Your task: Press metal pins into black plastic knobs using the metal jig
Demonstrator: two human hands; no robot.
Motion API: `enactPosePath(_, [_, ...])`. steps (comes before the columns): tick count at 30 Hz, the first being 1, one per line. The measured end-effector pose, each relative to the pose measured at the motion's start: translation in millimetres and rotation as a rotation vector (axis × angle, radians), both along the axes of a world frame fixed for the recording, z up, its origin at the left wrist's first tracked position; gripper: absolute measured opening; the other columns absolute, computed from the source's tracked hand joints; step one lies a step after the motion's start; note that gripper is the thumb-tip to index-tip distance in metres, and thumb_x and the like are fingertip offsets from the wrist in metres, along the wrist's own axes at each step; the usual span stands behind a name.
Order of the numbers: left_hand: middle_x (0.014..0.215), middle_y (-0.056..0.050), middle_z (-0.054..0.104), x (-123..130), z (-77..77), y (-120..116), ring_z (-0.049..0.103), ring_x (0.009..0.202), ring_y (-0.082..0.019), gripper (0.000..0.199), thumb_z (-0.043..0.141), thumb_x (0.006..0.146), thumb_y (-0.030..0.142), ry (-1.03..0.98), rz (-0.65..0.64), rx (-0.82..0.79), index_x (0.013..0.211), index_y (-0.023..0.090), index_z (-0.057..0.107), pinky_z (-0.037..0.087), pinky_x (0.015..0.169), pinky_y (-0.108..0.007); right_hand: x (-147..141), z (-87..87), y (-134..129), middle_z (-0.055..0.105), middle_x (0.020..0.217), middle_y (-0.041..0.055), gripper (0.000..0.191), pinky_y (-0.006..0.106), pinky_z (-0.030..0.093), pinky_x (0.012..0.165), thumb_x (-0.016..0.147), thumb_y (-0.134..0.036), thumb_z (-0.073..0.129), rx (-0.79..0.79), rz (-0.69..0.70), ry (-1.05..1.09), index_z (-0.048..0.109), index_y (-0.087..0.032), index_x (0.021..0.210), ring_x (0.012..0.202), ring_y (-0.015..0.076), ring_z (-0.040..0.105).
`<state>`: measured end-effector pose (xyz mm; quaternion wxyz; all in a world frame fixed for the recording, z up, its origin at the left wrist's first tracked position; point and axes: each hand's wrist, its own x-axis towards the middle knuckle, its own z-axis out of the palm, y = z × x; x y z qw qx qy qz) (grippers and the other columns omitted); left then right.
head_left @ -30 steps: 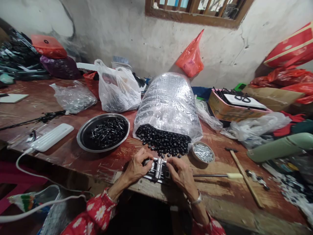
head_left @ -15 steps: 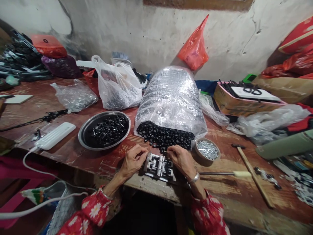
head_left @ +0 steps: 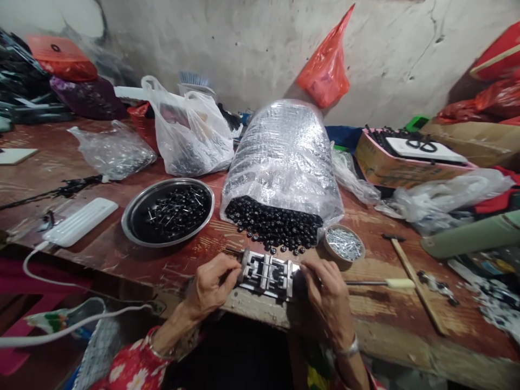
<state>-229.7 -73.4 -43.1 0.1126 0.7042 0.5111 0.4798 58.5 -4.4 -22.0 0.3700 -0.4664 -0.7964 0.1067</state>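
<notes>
I have the metal jig (head_left: 267, 275) low in the middle of my head view, lying flat at the near edge of the worn red surface (head_left: 179, 265), its silver bars and black blocks facing up. My left hand (head_left: 214, 284) is at the jig's left end, thumb and forefinger brought together in a pinch; I cannot tell whether anything is between them. My right hand (head_left: 330, 298) is at the other end, fingers curled in, and I cannot make out whether it grips something there.

Just beyond the jig, small black round pieces (head_left: 280, 225) spill from the mouth of a big clear plastic bag (head_left: 284, 146). Right of that pile, near my right hand, I see a small bowl (head_left: 337, 260) of silver nails or screws. A wide metal dish (head_left: 162, 243) of black-headed pins stands farther left. Past my right hand lie a rod with a pale handle (head_left: 400, 283) and a wooden-handled hammer (head_left: 417, 281).
</notes>
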Motion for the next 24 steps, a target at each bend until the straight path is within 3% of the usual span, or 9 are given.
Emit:
enactPosePath(6, [0.073, 0.000, 0.065, 0, -16.2, -52, 0.061, 0.064, -0.013, 0.012, 0.061, 0.094, 0.010, 0.084, -0.034, 0.016, 0.097, 0.021, 0.064, 0.047, 0.063, -0.023, 33, -10.8, -41, 0.069, 0.102, 0.0084, 0.016, 0.042, 0.048, 0.088, 0.098, -0.023, 0.061, 0.166, -0.127, -0.069, 0.066, -0.024, 0.113, 0.096, 0.0249, 0.059])
enactPosePath(11, [0.072, 0.000, 0.065, -8, -25.3, -76, 0.060, 0.063, -0.013, 0.018, 0.060, 0.092, 0.007, 0.133, -0.053, 0.009, 0.101, 0.022, 0.063, 0.046, 0.062, -0.025, 97, -17.2, -23, 0.070, 0.116, 0.0177, 0.034, 0.052, 0.046, 0.099, 0.101, -0.039, 0.053, 0.296, -0.409, -0.418, 0.066, -0.016, 0.122, 0.113, 0.0341, 0.058])
enactPosePath(14, [0.085, -0.003, 0.069, -8, -16.6, -63, 0.064, 0.078, -0.017, 0.020, 0.063, 0.092, 0.011, 0.156, 0.028, 0.052, 0.108, 0.023, 0.064, 0.051, 0.076, -0.030, 124, -17.5, -8, 0.068, 0.126, 0.0208, 0.044, 0.060, 0.039, 0.104, 0.103, -0.045, 0.043, 0.329, -0.459, -0.642, 0.066, -0.013, 0.124, 0.126, 0.0400, 0.053])
enactPosePath(16, [0.103, -0.007, 0.071, -5, -8.4, -47, 0.066, 0.096, -0.022, 0.030, 0.065, 0.093, 0.018, 0.202, 0.086, 0.056, 0.122, 0.023, 0.063, 0.052, 0.090, -0.036, 132, -15.2, -5, 0.070, 0.122, 0.0192, 0.044, 0.059, 0.038, 0.104, 0.104, -0.044, 0.038, 0.329, -0.412, -0.724, 0.068, -0.015, 0.118, 0.124, 0.0388, 0.054])
enactPosePath(20, [0.137, -0.014, 0.062, 2, 1.6, -15, 0.058, 0.122, -0.030, 0.056, 0.068, 0.093, 0.039, 0.313, 0.077, -0.034, 0.145, 0.022, 0.053, 0.047, 0.105, -0.044, 137, -9.5, -17, 0.073, 0.098, 0.0127, 0.044, 0.050, 0.041, 0.090, 0.103, -0.048, 0.036, 0.334, -0.366, -0.780, 0.072, -0.023, 0.104, 0.102, 0.0328, 0.059])
enactPosePath(24, [0.146, -0.015, 0.057, 6, -2.1, 2, 0.052, 0.129, -0.034, 0.069, 0.068, 0.092, 0.052, 0.406, 0.060, -0.109, 0.152, 0.023, 0.048, 0.042, 0.107, -0.047, 151, -13.4, -46, 0.072, 0.081, 0.0080, 0.044, 0.044, 0.041, 0.072, 0.100, -0.055, 0.040, 0.300, -0.322, -0.770, 0.074, -0.028, 0.096, 0.082, 0.0288, 0.061])
